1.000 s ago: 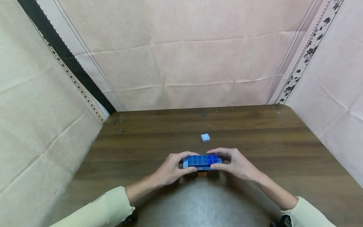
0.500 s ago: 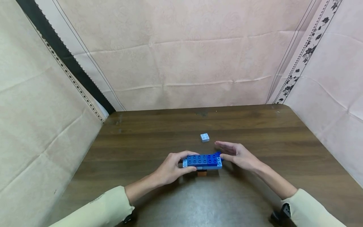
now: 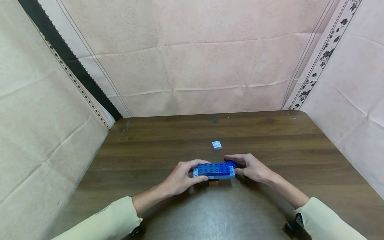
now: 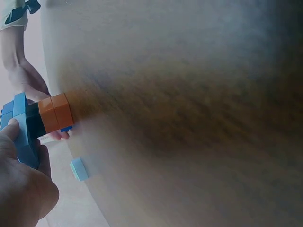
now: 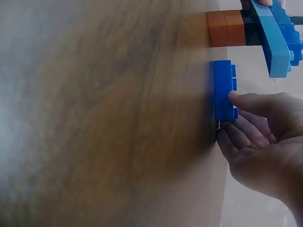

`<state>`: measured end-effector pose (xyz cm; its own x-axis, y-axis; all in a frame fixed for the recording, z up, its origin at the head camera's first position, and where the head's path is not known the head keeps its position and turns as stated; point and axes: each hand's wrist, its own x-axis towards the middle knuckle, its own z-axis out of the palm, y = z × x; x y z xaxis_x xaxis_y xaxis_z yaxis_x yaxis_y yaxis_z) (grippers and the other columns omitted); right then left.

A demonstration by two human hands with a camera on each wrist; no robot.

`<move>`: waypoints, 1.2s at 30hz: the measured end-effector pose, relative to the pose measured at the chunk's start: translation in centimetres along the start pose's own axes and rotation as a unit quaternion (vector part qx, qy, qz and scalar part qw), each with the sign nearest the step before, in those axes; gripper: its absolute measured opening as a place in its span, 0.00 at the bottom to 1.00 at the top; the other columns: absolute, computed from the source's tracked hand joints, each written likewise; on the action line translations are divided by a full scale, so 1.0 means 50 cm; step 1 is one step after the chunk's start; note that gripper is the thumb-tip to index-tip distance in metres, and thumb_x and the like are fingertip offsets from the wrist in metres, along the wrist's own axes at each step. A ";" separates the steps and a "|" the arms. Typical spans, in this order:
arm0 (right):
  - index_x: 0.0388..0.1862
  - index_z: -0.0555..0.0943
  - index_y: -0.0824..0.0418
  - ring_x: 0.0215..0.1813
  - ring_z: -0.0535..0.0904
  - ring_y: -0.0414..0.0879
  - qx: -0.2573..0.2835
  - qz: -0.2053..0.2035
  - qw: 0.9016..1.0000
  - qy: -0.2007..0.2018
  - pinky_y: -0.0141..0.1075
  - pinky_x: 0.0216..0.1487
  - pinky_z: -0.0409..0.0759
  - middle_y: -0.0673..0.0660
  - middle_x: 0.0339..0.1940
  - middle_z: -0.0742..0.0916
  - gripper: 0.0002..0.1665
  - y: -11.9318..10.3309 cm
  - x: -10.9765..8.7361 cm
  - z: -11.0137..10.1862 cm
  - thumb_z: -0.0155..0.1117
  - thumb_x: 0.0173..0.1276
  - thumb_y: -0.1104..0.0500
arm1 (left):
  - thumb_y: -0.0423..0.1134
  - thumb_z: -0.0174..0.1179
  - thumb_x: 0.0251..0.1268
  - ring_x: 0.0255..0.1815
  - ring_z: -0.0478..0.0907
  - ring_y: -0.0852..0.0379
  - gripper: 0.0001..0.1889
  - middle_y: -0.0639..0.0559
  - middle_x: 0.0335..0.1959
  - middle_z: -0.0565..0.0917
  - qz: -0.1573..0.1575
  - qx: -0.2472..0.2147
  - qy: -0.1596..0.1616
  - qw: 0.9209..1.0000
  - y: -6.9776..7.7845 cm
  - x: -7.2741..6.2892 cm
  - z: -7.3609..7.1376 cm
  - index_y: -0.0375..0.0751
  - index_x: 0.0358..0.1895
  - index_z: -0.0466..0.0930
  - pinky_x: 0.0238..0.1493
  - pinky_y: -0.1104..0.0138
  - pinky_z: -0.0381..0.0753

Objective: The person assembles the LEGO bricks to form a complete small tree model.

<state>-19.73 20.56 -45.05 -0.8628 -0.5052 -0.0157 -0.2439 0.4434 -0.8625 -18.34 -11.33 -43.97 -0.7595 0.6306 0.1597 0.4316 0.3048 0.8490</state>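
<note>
My left hand point(image 3: 180, 178) grips the left end of a block build point(image 3: 211, 169), thumb in front and fingers behind. The build is a long blue and light-blue top on a narrow stem, with orange bricks point(image 5: 226, 28) at its foot. Beside its right end lies a dark blue brick point(image 5: 223, 90), low at the tabletop, partly hidden behind the build in the head view. My right hand point(image 3: 252, 168) is around this brick, its thumb at the studded side and its fingers at the far side.
A small light-blue brick point(image 3: 216, 145) with studs up lies on the brown wooden table point(image 3: 150, 140), beyond the build. Pale patterned cloth point(image 3: 210, 66) hangs behind the table's far edge and along both sides.
My right hand has let go of the build's right end, moved away to the right, then come down around the dark blue brick. My left hand keeps its hold on the build.
</note>
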 end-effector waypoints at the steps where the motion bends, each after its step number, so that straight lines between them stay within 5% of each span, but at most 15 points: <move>1: 0.76 0.74 0.69 0.75 0.74 0.64 -0.004 -0.002 1.000 0.001 0.61 0.73 0.71 0.66 0.74 0.79 0.31 0.001 0.000 0.000 0.66 0.75 0.72 | 0.44 0.70 0.74 0.56 0.86 0.60 0.22 0.53 0.61 0.87 0.001 -0.001 0.000 1.000 0.000 0.000 0.000 0.56 0.69 0.81 0.61 0.64 0.84; 22: 0.63 0.86 0.63 0.63 0.85 0.60 -0.035 -0.006 0.998 0.057 0.57 0.64 0.81 0.64 0.61 0.88 0.20 -0.003 0.002 -0.020 0.73 0.73 0.65 | 0.43 0.70 0.74 0.56 0.86 0.60 0.23 0.54 0.60 0.88 0.007 -0.001 0.001 1.000 0.003 0.000 0.000 0.55 0.69 0.80 0.62 0.63 0.83; 36: 0.63 0.87 0.58 0.59 0.87 0.55 -0.026 -0.034 0.993 0.113 0.49 0.61 0.84 0.60 0.60 0.89 0.21 -0.060 -0.016 -0.047 0.74 0.73 0.63 | 0.43 0.70 0.74 0.56 0.86 0.60 0.23 0.54 0.58 0.88 0.010 -0.009 0.001 1.000 0.003 0.000 0.000 0.53 0.69 0.80 0.60 0.64 0.84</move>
<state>-19.34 21.36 -41.26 -0.9196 -0.3585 0.1609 -0.3222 0.4537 -0.8308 -18.26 -11.29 -43.85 -0.7517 0.6355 0.1764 0.4370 0.2796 0.8549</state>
